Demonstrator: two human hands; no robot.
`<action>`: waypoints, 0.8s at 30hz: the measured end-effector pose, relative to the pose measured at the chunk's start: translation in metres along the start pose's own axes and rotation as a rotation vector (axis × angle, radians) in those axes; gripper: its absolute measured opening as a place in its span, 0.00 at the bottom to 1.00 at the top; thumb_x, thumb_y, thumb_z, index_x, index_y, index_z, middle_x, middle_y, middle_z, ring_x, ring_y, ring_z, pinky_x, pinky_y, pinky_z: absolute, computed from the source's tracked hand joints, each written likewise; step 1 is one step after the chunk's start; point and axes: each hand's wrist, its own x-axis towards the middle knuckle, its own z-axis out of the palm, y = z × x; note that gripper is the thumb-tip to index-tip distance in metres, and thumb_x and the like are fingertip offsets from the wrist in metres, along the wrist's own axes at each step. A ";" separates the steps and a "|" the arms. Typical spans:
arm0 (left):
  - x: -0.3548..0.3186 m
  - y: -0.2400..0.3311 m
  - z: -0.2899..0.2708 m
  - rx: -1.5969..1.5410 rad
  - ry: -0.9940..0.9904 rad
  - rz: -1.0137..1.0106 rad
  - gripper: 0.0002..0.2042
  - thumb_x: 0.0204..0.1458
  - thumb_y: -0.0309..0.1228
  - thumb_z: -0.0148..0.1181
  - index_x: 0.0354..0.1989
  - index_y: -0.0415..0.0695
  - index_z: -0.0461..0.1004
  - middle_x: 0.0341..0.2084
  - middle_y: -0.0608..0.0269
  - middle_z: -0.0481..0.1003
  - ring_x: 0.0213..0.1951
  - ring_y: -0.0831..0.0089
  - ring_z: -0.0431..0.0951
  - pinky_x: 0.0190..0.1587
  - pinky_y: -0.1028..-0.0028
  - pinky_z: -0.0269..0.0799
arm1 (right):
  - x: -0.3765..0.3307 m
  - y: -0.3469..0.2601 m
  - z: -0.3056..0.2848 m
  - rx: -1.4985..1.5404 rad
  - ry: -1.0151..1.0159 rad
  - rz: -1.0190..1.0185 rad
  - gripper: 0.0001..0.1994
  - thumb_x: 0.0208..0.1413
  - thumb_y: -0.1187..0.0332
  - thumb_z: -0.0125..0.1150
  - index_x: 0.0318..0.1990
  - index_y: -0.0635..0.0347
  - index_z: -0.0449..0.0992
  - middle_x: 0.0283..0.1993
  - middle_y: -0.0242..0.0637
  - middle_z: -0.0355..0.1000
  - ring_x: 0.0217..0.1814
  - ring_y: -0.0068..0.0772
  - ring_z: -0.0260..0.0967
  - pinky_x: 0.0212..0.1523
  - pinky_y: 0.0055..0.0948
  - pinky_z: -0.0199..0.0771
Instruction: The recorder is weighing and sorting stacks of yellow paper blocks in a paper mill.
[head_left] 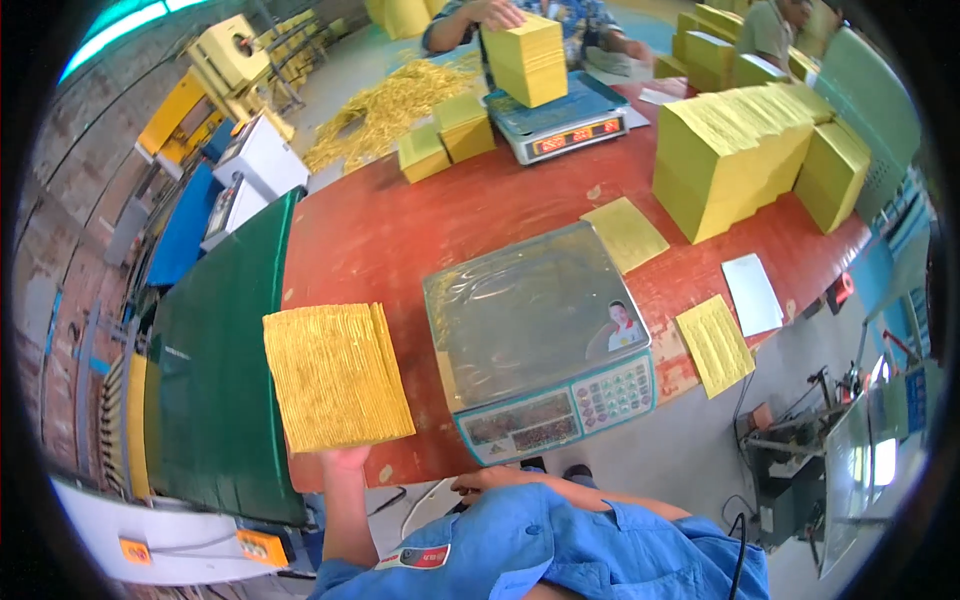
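Observation:
A thick stack of yellow paper sheets with ridged edges is at the left end of the red table, overlapping the green surface beside it. My left hand grips its near edge from below, and the stack hides most of the fingers. To its right stands a digital scale with a plastic-covered, bare pan and a keypad on the near side. My right hand hangs close to my body, just below the scale's front edge. Its fingers are loosely bent and apart, with nothing visible in them.
Across the red table, a person's hand rests on a yellow stack on a second scale. Large yellow stacks stand at the right, smaller ones at the far left. Loose yellow sheets and white paper lie right.

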 end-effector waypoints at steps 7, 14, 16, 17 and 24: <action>0.036 -0.006 0.026 0.079 -0.094 -0.058 0.33 0.58 0.56 0.48 0.63 0.43 0.64 0.60 0.54 0.67 0.60 0.52 0.67 0.61 0.49 0.63 | -0.016 0.042 -0.006 -0.135 0.094 -0.148 0.20 0.60 0.60 0.53 0.54 0.65 0.71 0.53 0.50 0.73 0.58 0.49 0.69 0.60 0.37 0.66; 0.040 -0.044 0.075 0.213 -0.051 0.026 0.34 0.58 0.57 0.46 0.65 0.44 0.61 0.62 0.53 0.65 0.62 0.51 0.65 0.62 0.47 0.62 | -0.042 0.062 -0.035 -0.023 0.169 -0.226 0.20 0.61 0.61 0.52 0.55 0.64 0.71 0.53 0.50 0.73 0.58 0.48 0.69 0.60 0.37 0.66; 0.037 -0.060 0.091 0.245 -0.049 0.019 0.34 0.58 0.57 0.46 0.65 0.44 0.61 0.63 0.53 0.64 0.63 0.51 0.64 0.62 0.46 0.61 | -0.060 0.069 -0.046 0.010 0.167 -0.247 0.20 0.61 0.61 0.52 0.55 0.64 0.71 0.53 0.50 0.73 0.59 0.48 0.69 0.60 0.37 0.66; 0.036 -0.071 0.101 0.230 -0.034 0.036 0.34 0.58 0.57 0.47 0.65 0.44 0.61 0.63 0.53 0.64 0.63 0.51 0.64 0.62 0.46 0.60 | -0.069 0.073 -0.051 0.026 0.165 -0.255 0.20 0.61 0.61 0.52 0.55 0.64 0.71 0.53 0.50 0.73 0.59 0.48 0.69 0.60 0.37 0.66; 0.040 -0.144 0.150 0.193 0.119 0.116 0.36 0.56 0.59 0.48 0.66 0.45 0.60 0.64 0.54 0.62 0.64 0.51 0.62 0.63 0.44 0.57 | -0.130 0.087 -0.094 0.127 0.140 -0.300 0.20 0.61 0.61 0.52 0.56 0.64 0.71 0.53 0.49 0.73 0.59 0.47 0.69 0.60 0.37 0.66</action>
